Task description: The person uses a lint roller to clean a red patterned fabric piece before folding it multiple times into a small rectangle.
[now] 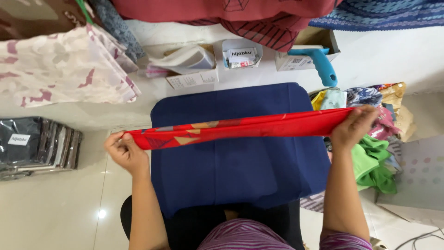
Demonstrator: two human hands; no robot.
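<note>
A red cloth (pixel 240 129) with beige and dark triangle patterns is folded into a long band and stretched taut above a dark blue padded board (pixel 236 171). My left hand (pixel 124 152) pinches the band's left end. My right hand (pixel 354 127) grips its right end, slightly higher, so the band slopes up to the right. The blue board lies across my lap and spans most of the space between my arms.
A pile of colourful cloths (pixel 377 157) lies at the right. Packed dark garments in clear bags (pixel 39 146) are stacked at the left. Small boxes (pixel 192 69) and a blue-handled tool (pixel 323 65) sit beyond the board. Patterned fabrics (pixel 64 65) hang at the top.
</note>
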